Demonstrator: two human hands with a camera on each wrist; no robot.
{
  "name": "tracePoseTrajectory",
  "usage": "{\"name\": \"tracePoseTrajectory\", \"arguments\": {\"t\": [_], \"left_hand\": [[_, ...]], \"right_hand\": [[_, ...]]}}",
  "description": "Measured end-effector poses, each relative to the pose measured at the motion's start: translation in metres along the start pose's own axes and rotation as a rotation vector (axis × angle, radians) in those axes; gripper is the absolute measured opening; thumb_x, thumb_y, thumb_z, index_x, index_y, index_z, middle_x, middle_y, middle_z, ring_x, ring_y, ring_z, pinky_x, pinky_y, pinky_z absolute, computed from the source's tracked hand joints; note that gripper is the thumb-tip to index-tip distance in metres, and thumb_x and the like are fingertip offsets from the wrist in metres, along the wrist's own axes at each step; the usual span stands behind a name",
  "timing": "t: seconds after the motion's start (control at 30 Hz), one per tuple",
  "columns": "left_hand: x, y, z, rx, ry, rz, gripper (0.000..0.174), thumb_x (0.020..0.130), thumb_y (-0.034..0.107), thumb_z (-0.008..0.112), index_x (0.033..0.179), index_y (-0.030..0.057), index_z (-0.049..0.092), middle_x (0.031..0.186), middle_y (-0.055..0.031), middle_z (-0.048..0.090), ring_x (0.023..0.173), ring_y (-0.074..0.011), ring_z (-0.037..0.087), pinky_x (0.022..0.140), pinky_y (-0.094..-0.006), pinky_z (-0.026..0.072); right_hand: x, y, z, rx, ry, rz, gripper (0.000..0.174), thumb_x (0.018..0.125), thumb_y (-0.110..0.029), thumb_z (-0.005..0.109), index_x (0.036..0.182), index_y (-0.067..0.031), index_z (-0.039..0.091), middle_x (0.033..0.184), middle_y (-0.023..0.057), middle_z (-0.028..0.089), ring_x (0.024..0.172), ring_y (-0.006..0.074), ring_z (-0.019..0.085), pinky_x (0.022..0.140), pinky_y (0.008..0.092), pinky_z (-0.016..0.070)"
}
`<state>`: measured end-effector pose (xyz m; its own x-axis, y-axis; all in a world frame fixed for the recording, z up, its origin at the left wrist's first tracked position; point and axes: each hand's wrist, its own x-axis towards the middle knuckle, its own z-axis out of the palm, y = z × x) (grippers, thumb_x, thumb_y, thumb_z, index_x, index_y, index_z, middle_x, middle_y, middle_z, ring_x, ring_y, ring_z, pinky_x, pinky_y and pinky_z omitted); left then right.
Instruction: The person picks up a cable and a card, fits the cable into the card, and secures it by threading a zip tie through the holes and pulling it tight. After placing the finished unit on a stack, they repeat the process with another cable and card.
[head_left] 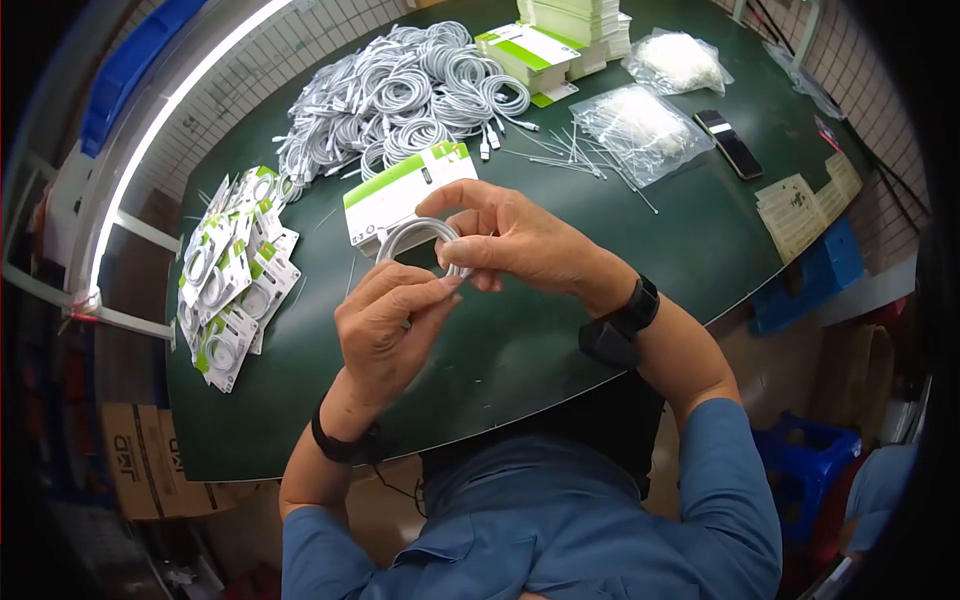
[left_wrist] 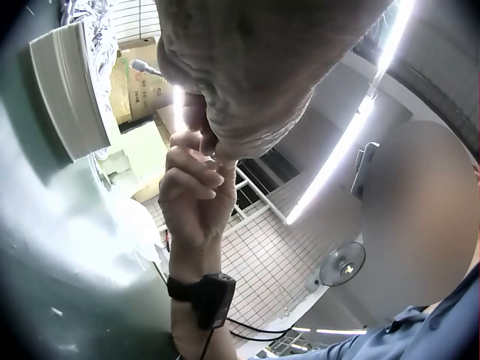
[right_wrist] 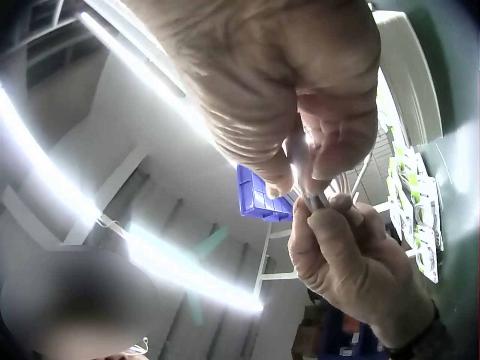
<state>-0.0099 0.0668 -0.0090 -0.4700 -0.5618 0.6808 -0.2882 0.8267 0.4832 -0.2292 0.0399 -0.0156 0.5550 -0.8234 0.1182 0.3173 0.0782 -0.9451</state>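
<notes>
A coiled light-grey cable (head_left: 408,227) is held between both hands above the table's near half. My left hand (head_left: 388,322) pinches its lower side with thumb and fingertips. From the other side my right hand (head_left: 525,238) grips the coil, thumb along the strands. The two hands' fingertips meet closely at the bundle in the right wrist view. One cable plug (left_wrist: 141,67) sticks out beyond the left hand in the left wrist view. Behind the coil lies a stack of white and green cards (head_left: 385,203), partly covered by the right hand.
A big heap of coiled cables (head_left: 400,85) lies at the back. Carded cables (head_left: 232,275) pile up at left. Further right are card stacks (head_left: 530,45), bags of white ties (head_left: 640,125), loose ties (head_left: 580,155), a phone (head_left: 730,143) and a paper sheet (head_left: 800,215).
</notes>
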Motion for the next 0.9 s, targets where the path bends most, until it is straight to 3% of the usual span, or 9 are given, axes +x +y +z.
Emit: {"name": "tracePoseTrajectory", "arguments": {"t": [0.13,0.23,0.27,0.37,0.57,0.63,0.67,0.77,0.9], "left_hand": [[-0.002,0.004,-0.016,-0.042,-0.01,0.003,0.024,0.078,-0.009,0.082,0.097,0.0034,0.076,0.085,-0.0084,0.071,0.074,-0.0191,0.065,0.064,-0.0314,0.0508],[-0.004,0.003,-0.026,-0.013,-0.047,0.017,0.024,0.077,-0.008,0.083,0.097,0.0038,0.076,0.084,-0.0082,0.071,0.074,-0.0201,0.066,0.064,-0.0317,0.051],[-0.006,0.003,-0.028,-0.009,-0.087,0.029,0.024,0.077,-0.007,0.083,0.096,0.004,0.076,0.084,-0.0082,0.071,0.074,-0.0206,0.066,0.064,-0.0318,0.0511],[-0.01,0.002,-0.032,-0.017,-0.063,0.026,0.023,0.076,-0.005,0.084,0.095,0.0048,0.075,0.083,-0.0077,0.071,0.073,-0.0221,0.066,0.064,-0.0323,0.0512],[-0.016,0.001,-0.035,-0.014,-0.147,0.067,0.016,0.08,0.001,0.082,0.095,0.0059,0.075,0.086,-0.0054,0.068,0.077,-0.0228,0.066,0.062,-0.0347,0.0527],[-0.022,0.0,-0.038,-0.005,-0.294,0.11,0.02,0.077,0.002,0.084,0.094,0.0071,0.074,0.086,-0.0053,0.068,0.074,-0.0233,0.065,0.062,-0.0345,0.053],[-0.024,0.0,-0.038,0.0,-0.372,0.13,0.021,0.076,0.002,0.085,0.093,0.0077,0.074,0.086,-0.0053,0.069,0.073,-0.0235,0.064,0.062,-0.0344,0.0531],[-0.032,0.003,-0.037,0.046,-0.412,0.179,0.02,0.076,0.004,0.082,0.093,0.0096,0.073,0.085,-0.002,0.065,0.074,-0.0207,0.063,0.058,-0.0338,0.0524],[-0.034,-0.002,-0.041,0.09,-0.39,0.23,0.022,0.074,0.004,0.081,0.094,0.0109,0.073,0.084,0.0004,0.062,0.074,-0.0181,0.062,0.054,-0.0326,0.0514]], "right_hand": [[-0.007,-0.013,0.004,-0.248,-0.056,-0.115,0.047,0.091,-0.01,0.074,0.134,-0.0062,0.056,0.1,0.0052,0.067,0.077,0.0092,0.065,0.063,0.0218,0.0521],[-0.011,-0.022,0.012,-0.863,0.019,-0.486,0.04,0.086,-0.008,0.075,0.124,-0.009,0.064,0.108,0.0076,0.068,0.084,0.0181,0.07,0.068,0.0291,0.0561],[-0.009,-0.019,0.018,-0.872,-0.012,-0.484,0.04,0.086,-0.008,0.075,0.124,-0.009,0.064,0.108,0.0076,0.068,0.084,0.0181,0.07,0.068,0.0291,0.0561],[-0.001,0.0,0.032,-1.204,-0.005,-0.725,0.034,0.079,-0.008,0.079,0.111,-0.0099,0.069,0.105,0.0082,0.068,0.082,0.0256,0.07,0.067,0.0345,0.0565],[0.003,0.016,0.023,-1.302,-0.258,-0.534,0.033,0.077,-0.013,0.082,0.106,-0.0066,0.067,0.104,0.0103,0.068,0.084,0.0313,0.069,0.068,0.0396,0.0561],[0.0,0.017,0.022,-1.356,-0.435,-0.352,0.032,0.079,-0.016,0.082,0.104,-0.0051,0.066,0.101,0.0105,0.069,0.084,0.0316,0.07,0.069,0.0406,0.0555],[0.0,0.016,0.022,-1.359,-0.429,-0.357,0.032,0.079,-0.016,0.082,0.104,-0.0051,0.066,0.101,0.0105,0.069,0.084,0.0316,0.07,0.069,0.0406,0.0555],[-0.004,0.014,0.025,-1.023,-0.533,-0.242,0.031,0.084,-0.02,0.081,0.105,-0.0036,0.065,0.095,0.0123,0.07,0.085,0.0325,0.07,0.07,0.0405,0.0548],[-0.007,0.006,0.028,-0.847,-0.436,-0.156,0.03,0.087,-0.02,0.082,0.105,-0.0032,0.065,0.091,0.0123,0.071,0.085,0.031,0.071,0.071,0.0389,0.054]]}}
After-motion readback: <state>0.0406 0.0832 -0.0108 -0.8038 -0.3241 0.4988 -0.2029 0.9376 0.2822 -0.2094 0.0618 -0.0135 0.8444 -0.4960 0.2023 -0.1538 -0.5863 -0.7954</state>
